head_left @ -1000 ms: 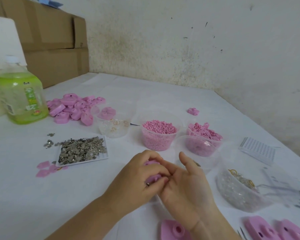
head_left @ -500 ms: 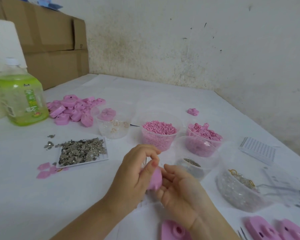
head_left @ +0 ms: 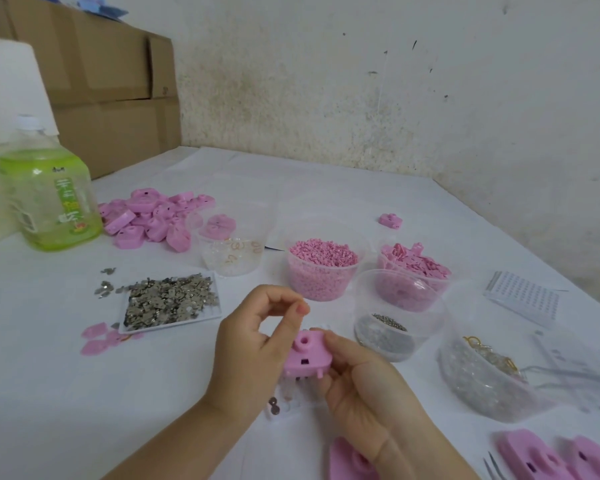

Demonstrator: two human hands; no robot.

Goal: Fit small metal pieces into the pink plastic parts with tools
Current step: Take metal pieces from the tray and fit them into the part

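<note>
Pinches pink plastic part [head_left: 305, 356] between right hand [head_left: 368, 386] and curled left hand [head_left: 257, 344], near centre. Slotted face up, probably to receive metal pieces [head_left: 170, 301] heaped at left.

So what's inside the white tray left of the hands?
Small grey metal pieces lie heaped across the white tray; its floor beneath them is mostly hidden.

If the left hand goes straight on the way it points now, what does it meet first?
The left hand would probably meet the cup of pink granules first, though depth is unclear.
</note>
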